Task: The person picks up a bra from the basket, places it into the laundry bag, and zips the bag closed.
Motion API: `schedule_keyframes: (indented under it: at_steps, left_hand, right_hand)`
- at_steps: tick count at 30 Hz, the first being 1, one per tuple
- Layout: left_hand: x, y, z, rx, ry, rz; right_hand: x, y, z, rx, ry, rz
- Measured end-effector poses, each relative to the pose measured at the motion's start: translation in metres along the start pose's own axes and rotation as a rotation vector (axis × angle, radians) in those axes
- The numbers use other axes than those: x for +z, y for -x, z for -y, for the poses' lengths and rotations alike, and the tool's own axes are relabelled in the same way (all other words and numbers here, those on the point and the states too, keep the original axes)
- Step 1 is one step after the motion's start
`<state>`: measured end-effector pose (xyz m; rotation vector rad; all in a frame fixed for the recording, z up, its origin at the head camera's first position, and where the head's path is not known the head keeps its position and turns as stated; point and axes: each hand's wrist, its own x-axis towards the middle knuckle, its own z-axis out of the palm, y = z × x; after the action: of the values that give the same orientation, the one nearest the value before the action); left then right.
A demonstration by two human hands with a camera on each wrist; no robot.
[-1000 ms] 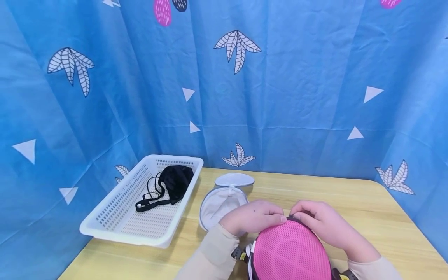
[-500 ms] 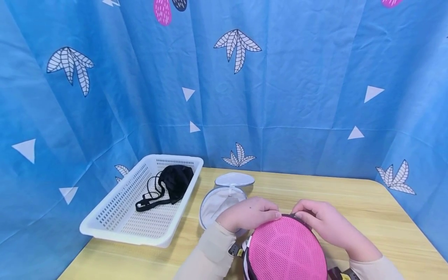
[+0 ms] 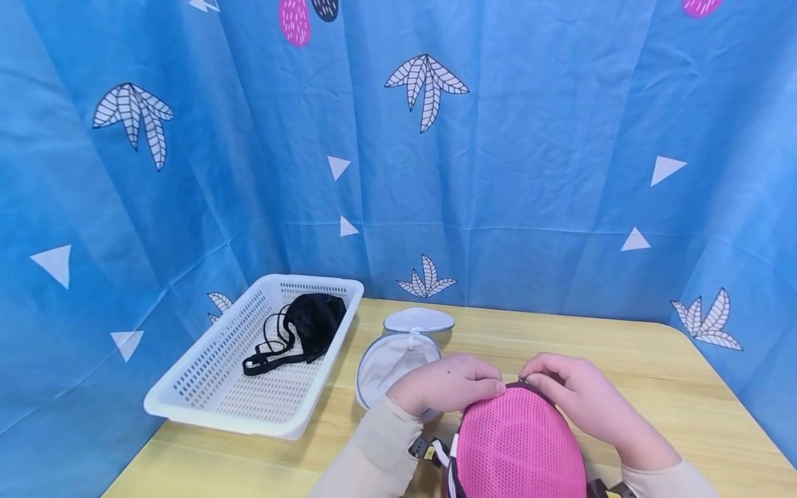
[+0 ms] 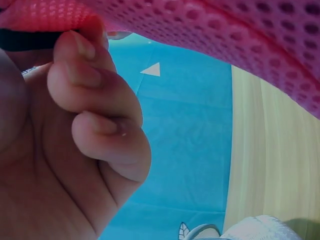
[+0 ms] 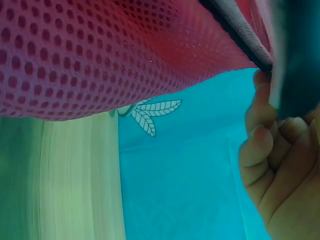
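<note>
Pink rounded black-trimmed mesh bag [image 3: 523,443]: left hand [image 3: 451,384] and right hand [image 3: 574,394] pinching its edge, so grip's done, work likely midway, what's left unclear from here.

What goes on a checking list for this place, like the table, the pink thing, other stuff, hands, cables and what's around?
Surface: light wood-look table.
Job's things: pink mesh bag with dark edging.
Clutter: white basket holding a black item; open whitish container partly behind the left hand.
Grippers: the left hand and right hand both grip the bag's far edge.
Cables: nothing seen that is surely one; thin black loops lie in the basket.
Surroundings: blue patterned curtain.
</note>
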<state>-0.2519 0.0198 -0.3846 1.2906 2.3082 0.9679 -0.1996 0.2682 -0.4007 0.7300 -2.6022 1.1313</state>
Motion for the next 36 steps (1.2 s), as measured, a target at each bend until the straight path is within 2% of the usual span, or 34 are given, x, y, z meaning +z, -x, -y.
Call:
schedule_keyframes:
  at_steps: [4,13,16,26,36]
  left_hand:
    - [0.0,0.0,0.0,0.003,0.016,0.007]
    - [0.003,-0.001,-0.006,0.001,0.012,-0.036]
    - [0.007,-0.004,-0.007,0.011,-0.026,-0.05]
    - [0.014,-0.007,-0.009,-0.025,-0.119,-0.068]
    - [0.012,-0.007,-0.006,-0.055,-0.08,-0.081]
  right_hand:
    - [0.002,0.0,-0.001,0.011,0.005,-0.031]
    - [0.004,0.0,0.003,-0.062,0.055,-0.116]
    - [0.006,0.0,0.005,-0.085,0.051,-0.117]
    - [0.014,-0.002,0.007,-0.128,-0.007,-0.082]
    - [0.012,-0.002,0.002,-0.153,0.063,-0.085]
